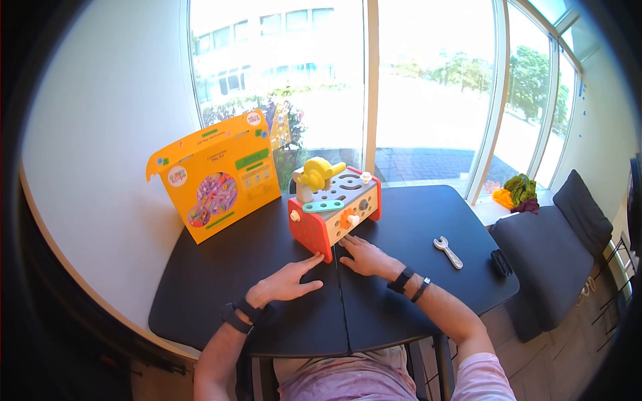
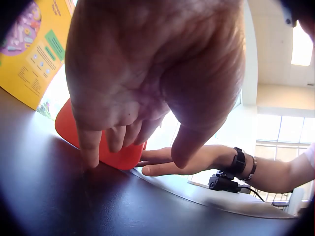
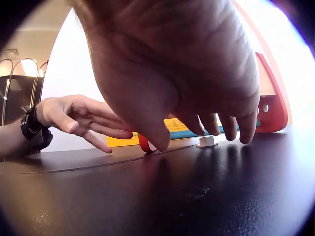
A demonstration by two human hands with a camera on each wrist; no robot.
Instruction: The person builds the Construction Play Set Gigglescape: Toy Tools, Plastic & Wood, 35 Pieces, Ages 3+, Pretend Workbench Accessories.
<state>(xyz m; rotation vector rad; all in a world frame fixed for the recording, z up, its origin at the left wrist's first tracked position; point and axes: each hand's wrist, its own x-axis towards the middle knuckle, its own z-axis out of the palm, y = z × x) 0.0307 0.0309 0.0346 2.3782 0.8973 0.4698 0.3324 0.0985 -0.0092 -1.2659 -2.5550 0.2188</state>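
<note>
A toy workbench with red end panels point(image 1: 311, 234) stands on the black table, a yellow toy piece point(image 1: 317, 175) and a teal strip with holes point(image 1: 323, 206) on its top. My left hand point(image 1: 284, 281) has its fingertips at the near corner of the left red panel point(image 2: 120, 155), fingers extended. Just right of that corner, my right hand point(image 1: 364, 256) lies low in front of the bench with fingers stretched forward. Beside its fingers in the right wrist view is a small white piece point(image 3: 207, 141) on the table. Neither hand is curled round anything.
A yellow-orange box point(image 1: 247, 175) stands open at the back left against the wall. On the right of the table point(image 1: 421, 294) lie a toy wrench point(image 1: 448, 252) and a dark object point(image 1: 501, 262). Windows rise behind; a grey chair point(image 1: 545, 247) with colourful bundles point(image 1: 520, 189) near it is at right.
</note>
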